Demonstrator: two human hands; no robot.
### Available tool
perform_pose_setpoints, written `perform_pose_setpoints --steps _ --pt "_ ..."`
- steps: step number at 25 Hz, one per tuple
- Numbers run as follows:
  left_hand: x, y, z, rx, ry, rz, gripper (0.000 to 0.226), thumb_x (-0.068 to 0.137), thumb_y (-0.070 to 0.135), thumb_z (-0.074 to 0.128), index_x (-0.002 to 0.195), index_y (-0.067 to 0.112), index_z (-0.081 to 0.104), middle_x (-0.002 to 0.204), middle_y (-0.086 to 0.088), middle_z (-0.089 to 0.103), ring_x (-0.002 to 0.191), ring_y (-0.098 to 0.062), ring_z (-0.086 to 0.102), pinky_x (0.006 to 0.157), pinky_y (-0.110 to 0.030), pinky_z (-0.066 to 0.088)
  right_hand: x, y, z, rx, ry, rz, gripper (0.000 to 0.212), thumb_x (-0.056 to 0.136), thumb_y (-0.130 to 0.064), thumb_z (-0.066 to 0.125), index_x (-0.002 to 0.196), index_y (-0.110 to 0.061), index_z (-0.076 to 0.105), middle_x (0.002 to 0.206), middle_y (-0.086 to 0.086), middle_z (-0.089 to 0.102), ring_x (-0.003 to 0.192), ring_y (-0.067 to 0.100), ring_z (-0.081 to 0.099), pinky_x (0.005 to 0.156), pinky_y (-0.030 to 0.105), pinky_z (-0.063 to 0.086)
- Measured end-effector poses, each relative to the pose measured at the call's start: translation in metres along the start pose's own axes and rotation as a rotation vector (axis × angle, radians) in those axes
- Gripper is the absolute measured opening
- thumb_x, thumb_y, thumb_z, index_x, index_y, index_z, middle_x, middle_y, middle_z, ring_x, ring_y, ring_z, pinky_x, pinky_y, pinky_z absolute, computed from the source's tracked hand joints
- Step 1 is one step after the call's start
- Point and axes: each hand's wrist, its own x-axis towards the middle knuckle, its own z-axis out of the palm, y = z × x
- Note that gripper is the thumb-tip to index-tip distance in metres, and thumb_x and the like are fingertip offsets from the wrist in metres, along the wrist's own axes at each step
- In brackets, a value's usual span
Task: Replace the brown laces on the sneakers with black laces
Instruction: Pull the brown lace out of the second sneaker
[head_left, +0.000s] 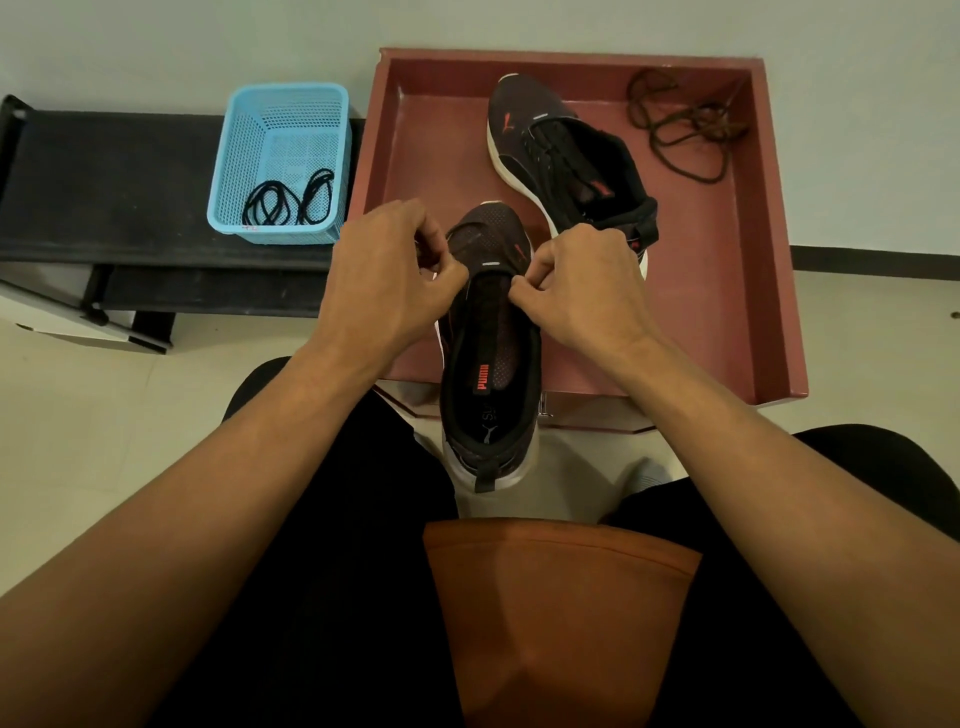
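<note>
the near sneaker juts over the red tray's front edge, heel toward the person's lap. the left hand and right hand pinch its eyelet edges, fingers curled; any lace between them is hidden. the second sneaker, black-laced, lies in the tray. brown laces fill its far right corner, with bare floor between. a black lace sits in the blue basket.

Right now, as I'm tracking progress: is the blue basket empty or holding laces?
Not empty: black laces lie coiled on the floor of the blue basket, toward its near wall.
</note>
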Motion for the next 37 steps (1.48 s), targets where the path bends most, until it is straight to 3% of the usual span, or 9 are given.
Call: perform_pose_setpoints --steps 4,7,10,19,25,28,31,37 --pt "0.004 -0.004 0.004 0.002 0.021 0.002 0.008 0.087 0.025 0.070 0.087 0.017 0.070 0.085 0.005 0.069 0.077 -0.012 0.067 0.077 -0.038 0.060 0.002 0.006 -0.011 0.035 0.002 -0.007 0.032 0.094 -0.039 0.070 0.071 -0.018 0.079 0.058 -0.005 0.068 0.060 0.012 0.067 0.074 0.035 0.061" --pt "0.005 -0.009 0.005 -0.020 0.043 -0.012 0.010 0.088 0.026 0.071 0.090 0.017 0.073 0.088 0.006 0.069 0.079 -0.010 0.067 0.078 -0.037 0.060 0.002 0.019 -0.026 0.021 -0.020 0.023 0.020 0.093 -0.033 0.072 0.076 -0.024 0.079 0.062 -0.008 0.070 0.066 0.010 0.070 0.079 0.034 0.061" --pt "0.006 -0.010 0.004 -0.013 0.049 -0.007 0.010 0.089 0.027 0.072 0.090 0.017 0.073 0.089 0.006 0.068 0.081 -0.011 0.066 0.080 -0.036 0.059 -0.007 0.023 -0.029 -0.032 -0.200 0.046 0.007 0.090 -0.028 0.077 0.084 -0.025 0.080 0.065 -0.009 0.070 0.072 0.012 0.072 0.082 0.035 0.063" --pt "0.006 -0.013 0.005 -0.009 0.025 -0.040 0.008 0.088 0.029 0.074 0.091 0.021 0.073 0.092 0.006 0.066 0.084 -0.012 0.065 0.081 -0.036 0.058 -0.004 0.023 -0.012 -0.003 -0.273 0.067 0.006 0.091 -0.025 0.080 0.091 -0.019 0.082 0.072 -0.005 0.075 0.072 0.013 0.075 0.083 0.037 0.063" --pt "0.005 -0.014 0.008 0.051 -0.083 -0.093 0.002 0.088 0.028 0.076 0.089 0.026 0.075 0.101 0.005 0.063 0.084 -0.009 0.059 0.074 -0.015 0.041 -0.001 0.021 -0.011 -0.020 -0.263 0.071 0.016 0.091 -0.021 0.077 0.076 -0.025 0.075 0.065 -0.004 0.075 0.057 0.011 0.073 0.073 0.024 0.060" --pt "0.004 -0.015 0.006 0.021 -0.030 -0.109 0.006 0.089 0.031 0.075 0.090 0.026 0.076 0.104 0.003 0.067 0.093 -0.013 0.062 0.082 -0.029 0.050 -0.002 0.019 -0.016 0.038 -0.213 0.100 0.014 0.093 -0.021 0.072 0.079 -0.022 0.073 0.060 -0.002 0.074 0.046 0.008 0.069 0.063 0.022 0.059" --pt "0.005 -0.012 0.002 -0.028 0.042 -0.100 0.010 0.090 0.033 0.074 0.094 0.024 0.075 0.108 0.003 0.069 0.103 -0.013 0.064 0.090 -0.026 0.047 -0.003 0.013 -0.029 0.169 -0.072 0.088 0.008 0.098 -0.018 0.067 0.090 -0.018 0.068 0.062 -0.002 0.074 0.047 0.005 0.069 0.052 0.016 0.056" --pt "0.012 0.005 -0.018 -0.174 0.107 -0.073 0.014 0.091 0.039 0.073 0.098 0.027 0.075 0.113 0.010 0.065 0.106 -0.004 0.060 0.097 -0.032 0.051 -0.003 -0.007 -0.071 0.462 0.200 -0.024 0.011 0.103 -0.016 0.064 0.106 -0.006 0.066 0.080 0.000 0.077 0.068 0.008 0.077 0.063 0.033 0.065"
